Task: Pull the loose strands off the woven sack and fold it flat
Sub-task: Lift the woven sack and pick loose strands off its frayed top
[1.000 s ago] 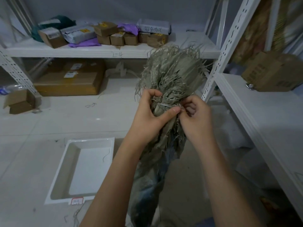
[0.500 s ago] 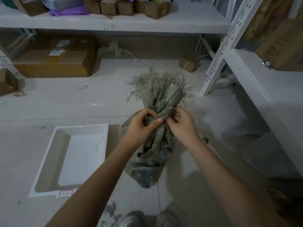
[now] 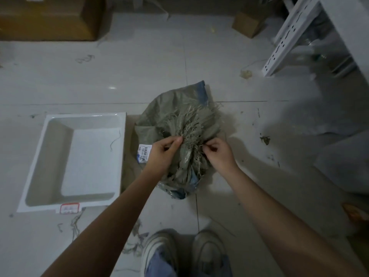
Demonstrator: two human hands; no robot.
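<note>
Tiled floor [image 3: 139, 72] underfoot, pale and scattered with stray fibres; a white shelf upright [image 3: 289, 37] far right, a large cardboard box [image 3: 50, 19] top left. White plastic tray [image 3: 40, 156] flat on the floor at left, holding one thin strand [image 3: 114, 141] (perhaps where pulled threads go). Just beside its right edge, the woven sack [image 3: 159, 116], grey-green with blue patches, bunched into a crumpled bundle low over the tiles, a barcode label [image 3: 144, 153] on its left side. Frayed strands [image 3: 196, 124] fanning from the bundle's middle. Left hand [image 3: 162, 154] closed, thumb and forefinger pinched on the fringe's left edge; right hand [image 3: 218, 154] closed likewise, nipping fibres at the right edge.

Probably still at the strand-pulling stage, folding not begun. Best done by anchoring the weave with one hand and drawing few strands at once along their length, away from the cloth, so the weave does not unravel further. Worth dropping each tuft clear before re-gripping.
</note>
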